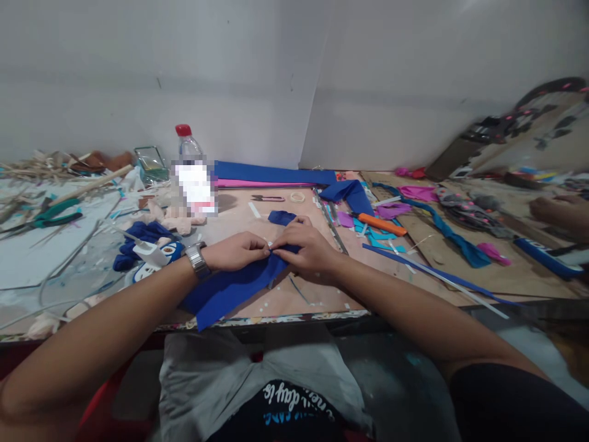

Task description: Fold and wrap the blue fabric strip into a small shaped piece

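A strip of blue fabric (230,287) lies across the front of the table, its near end at the table edge. My left hand (237,250), below a metal wristwatch (198,260), pinches the fabric between thumb and forefinger. Close against it, my right hand (309,248) grips the same fabric with its fingers bent. The two sets of fingertips nearly meet, and the fold between them is partly hidden. A further bit of the blue cloth (281,217) shows beyond my right hand.
Thread snips (268,198) and a tape roll (297,197) lie beyond my hands. An orange cutter (381,224) rests among fabric scraps at right. Left are a power strip (150,268), green-handled pliers (57,213) and a red-capped bottle (188,144). Another person's hand (559,215) is far right.
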